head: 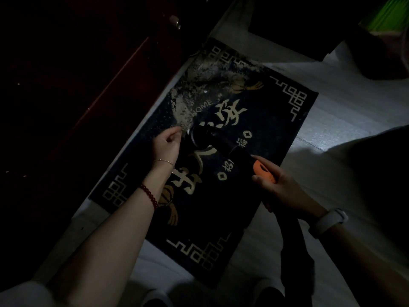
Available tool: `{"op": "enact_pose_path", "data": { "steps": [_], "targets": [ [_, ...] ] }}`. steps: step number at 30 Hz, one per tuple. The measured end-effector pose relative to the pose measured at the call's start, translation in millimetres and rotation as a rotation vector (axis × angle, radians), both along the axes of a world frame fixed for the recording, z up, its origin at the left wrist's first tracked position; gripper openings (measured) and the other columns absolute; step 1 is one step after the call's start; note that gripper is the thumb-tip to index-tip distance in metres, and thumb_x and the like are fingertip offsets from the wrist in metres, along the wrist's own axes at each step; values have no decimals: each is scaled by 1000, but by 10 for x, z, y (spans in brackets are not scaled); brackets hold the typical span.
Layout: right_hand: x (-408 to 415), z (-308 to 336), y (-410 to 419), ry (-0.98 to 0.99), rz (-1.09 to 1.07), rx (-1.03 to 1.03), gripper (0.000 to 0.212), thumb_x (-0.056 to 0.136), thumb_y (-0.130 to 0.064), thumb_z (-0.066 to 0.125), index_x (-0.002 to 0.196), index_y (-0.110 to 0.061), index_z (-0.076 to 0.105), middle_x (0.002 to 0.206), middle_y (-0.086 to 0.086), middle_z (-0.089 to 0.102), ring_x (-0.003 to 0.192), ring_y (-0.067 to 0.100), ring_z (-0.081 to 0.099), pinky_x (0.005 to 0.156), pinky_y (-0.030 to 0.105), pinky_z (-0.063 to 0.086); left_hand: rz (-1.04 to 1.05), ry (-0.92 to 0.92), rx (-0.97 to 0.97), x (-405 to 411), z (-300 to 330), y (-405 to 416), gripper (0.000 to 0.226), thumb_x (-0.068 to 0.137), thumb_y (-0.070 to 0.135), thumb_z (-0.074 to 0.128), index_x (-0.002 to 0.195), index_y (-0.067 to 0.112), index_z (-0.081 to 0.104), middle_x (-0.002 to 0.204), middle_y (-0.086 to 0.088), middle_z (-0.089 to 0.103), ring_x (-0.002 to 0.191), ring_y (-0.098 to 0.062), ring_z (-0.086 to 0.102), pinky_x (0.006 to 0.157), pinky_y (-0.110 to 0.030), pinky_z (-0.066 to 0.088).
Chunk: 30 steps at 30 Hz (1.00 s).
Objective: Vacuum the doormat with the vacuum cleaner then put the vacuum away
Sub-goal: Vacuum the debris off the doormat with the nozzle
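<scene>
**Handheld vacuum on a dusty doormat, in a dim room**

At far left we see a dark red door (pixel 77 85) standing along the mat's long edge. Next comes our left hand (pixel 167 142), reaching onto the doormat (pixel 254 120); its fingers are loosely curled and hold nothing, with the fingertips just beside the vacuum's nozzle. A pale patch of dust (pixel 194 94) spreads over the mat's far corner beyond the hand, toward the door. The mat is dark with gold characters and lies on a pale floor (pixel 332 140).

At centre, the black vacuum cleaner (pixel 212 140) rests on the mat. Its long axis runs from the nozzle at upper left down to the orange-trimmed handle at lower right, where our right hand (pixel 278 185) grasps it. The nozzle already points toward the dust, so we judge the next push goes forward, away from us, led by the right hand.
</scene>
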State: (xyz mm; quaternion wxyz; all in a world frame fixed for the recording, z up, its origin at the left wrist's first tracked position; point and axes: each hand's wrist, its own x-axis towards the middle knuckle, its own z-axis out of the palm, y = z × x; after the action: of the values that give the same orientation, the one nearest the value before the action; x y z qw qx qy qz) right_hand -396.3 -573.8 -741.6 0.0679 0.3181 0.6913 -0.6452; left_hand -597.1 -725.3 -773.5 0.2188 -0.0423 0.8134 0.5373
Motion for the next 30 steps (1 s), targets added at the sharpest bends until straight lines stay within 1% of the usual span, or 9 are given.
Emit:
{"op": "enact_pose_path", "data": {
  "steps": [4, 7, 10, 14, 19, 22, 24, 27, 30],
  "targets": [
    [-8, 10, 7, -12, 22, 10, 48, 89, -10, 56, 130, -32, 45, 76, 4, 58, 35, 16, 51, 36, 21, 41, -37, 100, -8, -6, 9, 11, 22, 86, 19, 64, 103, 6, 69, 100, -4, 66, 93, -12, 59, 81, -21, 46],
    [-19, 26, -7, -10, 22, -4, 49, 89, -9, 56, 131, -32, 45, 70, 4, 58, 35, 19, 50, 36, 23, 42, -44, 121, -121, -23, -16, 39, 21, 85, 18, 65, 99, 3, 70, 99, -8, 69, 92, -16, 61, 81, -25, 47],
    [-17, 17, -8, -7, 15, 11, 47, 89, -9, 57, 126, -37, 47, 78, 6, 59, 36, 15, 51, 36, 22, 42, 24, 127, -183, -55, -42, 12, 18, 87, 15, 62, 97, 3, 71, 99, -10, 70, 90, -19, 62, 77, -23, 45],
    [-2, 30, 22, -28, -7, -13, 47, 88, -10, 56, 127, -34, 46, 78, 8, 59, 35, 19, 50, 35, 23, 42, 130, 5, -160, -84, -82, -59, 20, 88, 12, 61, 103, 3, 69, 100, -8, 68, 92, -17, 60, 83, -26, 48],
    [-4, 49, 10, -24, 10, -15, 45, 88, -9, 57, 125, -34, 47, 79, 8, 59, 36, 16, 51, 35, 23, 42, 13, -162, -110, -59, -139, -59, 25, 91, 6, 56, 113, 4, 65, 114, -10, 65, 102, -21, 60, 96, -33, 48],
    [2, 35, 6, -27, -11, -48, 47, 88, -9, 56, 129, -30, 46, 76, 9, 59, 34, 18, 50, 34, 23, 41, -89, -142, -87, -52, -124, -90, 32, 94, -1, 45, 123, 3, 58, 124, -10, 59, 111, -17, 55, 100, -26, 42],
    [-2, 29, 2, -34, -16, -33, 47, 88, -9, 57, 128, -31, 46, 85, 12, 60, 35, 15, 51, 34, 22, 42, -106, -85, -101, -54, -126, -156, 37, 94, -2, 41, 127, 6, 54, 129, -10, 57, 116, -16, 52, 103, -26, 39],
    [-20, -18, 36, -52, -13, 123, 47, 88, -14, 58, 125, -38, 43, 115, 4, 53, 41, 5, 57, 39, 14, 43, -173, 55, -409, -54, -197, -353, 42, 93, 13, 49, 135, 15, 47, 138, -9, 48, 127, -26, 42, 108, -39, 35],
    [-65, -15, 77, -52, -24, 327, 52, 87, -22, 60, 131, -41, 38, 121, 0, 50, 54, -3, 59, 49, 8, 46, -426, 18, -722, 101, -264, -582, 68, 88, 38, 57, 146, 23, 25, 154, -6, 18, 139, -32, 14, 113, -49, 21]
  ]
}}
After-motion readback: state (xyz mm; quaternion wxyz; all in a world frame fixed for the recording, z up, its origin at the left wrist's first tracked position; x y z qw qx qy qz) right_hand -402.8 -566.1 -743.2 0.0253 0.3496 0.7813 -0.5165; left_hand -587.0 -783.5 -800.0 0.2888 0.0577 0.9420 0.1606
